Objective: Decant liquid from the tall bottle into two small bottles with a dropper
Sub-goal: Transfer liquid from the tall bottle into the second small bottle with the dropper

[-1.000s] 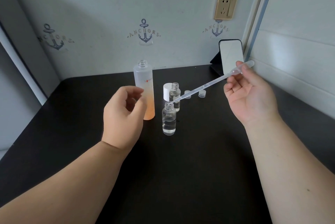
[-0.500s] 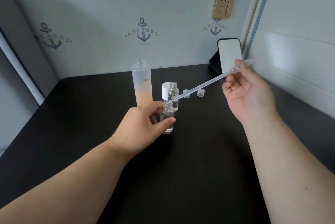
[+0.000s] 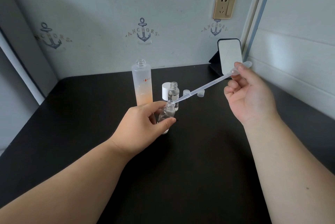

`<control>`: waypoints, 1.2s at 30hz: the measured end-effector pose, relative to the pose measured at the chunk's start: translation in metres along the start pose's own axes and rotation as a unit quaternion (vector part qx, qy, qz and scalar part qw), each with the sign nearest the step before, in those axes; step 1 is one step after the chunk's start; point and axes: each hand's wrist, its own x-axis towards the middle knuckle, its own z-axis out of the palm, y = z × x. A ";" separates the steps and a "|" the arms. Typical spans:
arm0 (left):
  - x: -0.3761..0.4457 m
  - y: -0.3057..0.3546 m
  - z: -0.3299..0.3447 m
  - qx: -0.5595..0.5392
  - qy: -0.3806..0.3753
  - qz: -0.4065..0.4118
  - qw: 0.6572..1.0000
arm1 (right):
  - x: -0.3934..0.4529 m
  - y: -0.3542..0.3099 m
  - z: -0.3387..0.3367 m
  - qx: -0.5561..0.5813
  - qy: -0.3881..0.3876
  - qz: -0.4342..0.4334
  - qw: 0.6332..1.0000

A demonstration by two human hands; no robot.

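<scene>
Our left hand (image 3: 145, 125) grips the clear small bottle (image 3: 166, 114) on the black table (image 3: 199, 160); our right hand (image 3: 252, 93) pinches the translucent dropper (image 3: 204, 89), tip at its open mouth, near the frosted, orange-tinted tall bottle (image 3: 142, 85).

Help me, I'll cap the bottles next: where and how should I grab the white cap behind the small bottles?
Probably pinch the white cap by its round side wall, coming from above and the left. It stands upright, the second small bottle crowds its right side, and the tall bottle stands to its left, so reach down between them.
</scene>
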 end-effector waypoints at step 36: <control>0.000 -0.004 -0.001 -0.018 -0.011 -0.035 0.999 | -0.003 0.000 0.002 0.022 0.038 0.021 0.999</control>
